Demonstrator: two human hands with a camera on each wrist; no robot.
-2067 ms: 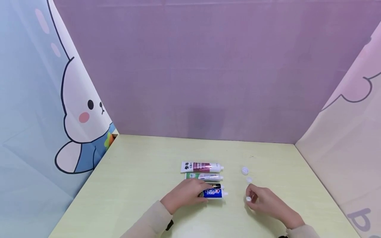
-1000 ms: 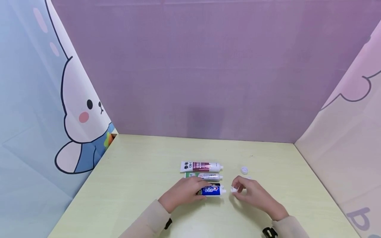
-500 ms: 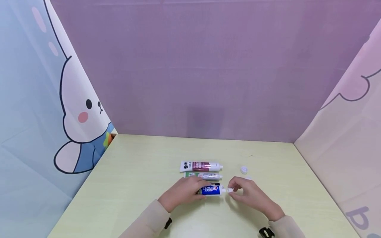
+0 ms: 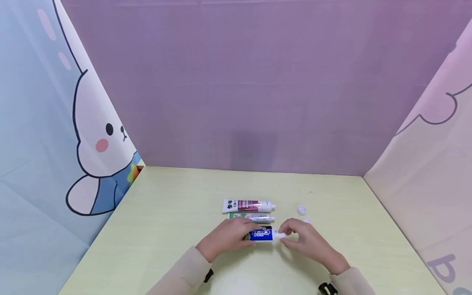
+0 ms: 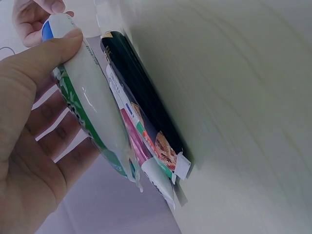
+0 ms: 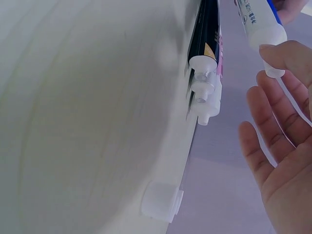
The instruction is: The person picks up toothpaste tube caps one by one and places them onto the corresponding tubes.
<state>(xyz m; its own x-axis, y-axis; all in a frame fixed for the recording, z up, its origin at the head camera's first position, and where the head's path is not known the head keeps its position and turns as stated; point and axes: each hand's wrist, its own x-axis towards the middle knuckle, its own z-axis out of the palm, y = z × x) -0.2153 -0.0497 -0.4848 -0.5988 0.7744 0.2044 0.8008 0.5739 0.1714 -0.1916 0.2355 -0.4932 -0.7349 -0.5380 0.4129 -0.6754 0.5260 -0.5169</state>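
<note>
My left hand (image 4: pixel 228 237) grips a blue, white and green toothpaste tube (image 4: pixel 262 235), its thumb pressing the side in the left wrist view. The wrist views show this tube raised off the table. At its nozzle end, my right hand (image 4: pixel 309 245) pinches a small white cap (image 6: pixel 274 71) between thumb and index finger. The cap meets the nozzle; whether it is threaded on cannot be seen. Close beside lies a black toothpaste tube (image 5: pixel 141 97), mostly hidden by the left hand in the head view. A green-and-silver tube (image 4: pixel 254 218) and a maroon-and-white tube (image 4: pixel 254 206) lie beyond it.
Two loose white caps lie right of the tubes: a larger cap (image 4: pixel 301 209) and a smaller cap (image 4: pixel 307 220) partly behind the right hand. The three resting tubes show bare nozzles. A purple cloth (image 4: pixel 236 90) stands behind the pale table (image 4: pixel 177 205), with printed cloths at both sides.
My right hand has brought the white cap leftward from near the loose caps to the tube's nozzle. The left hand keeps its grip on the tube, almost in place.
</note>
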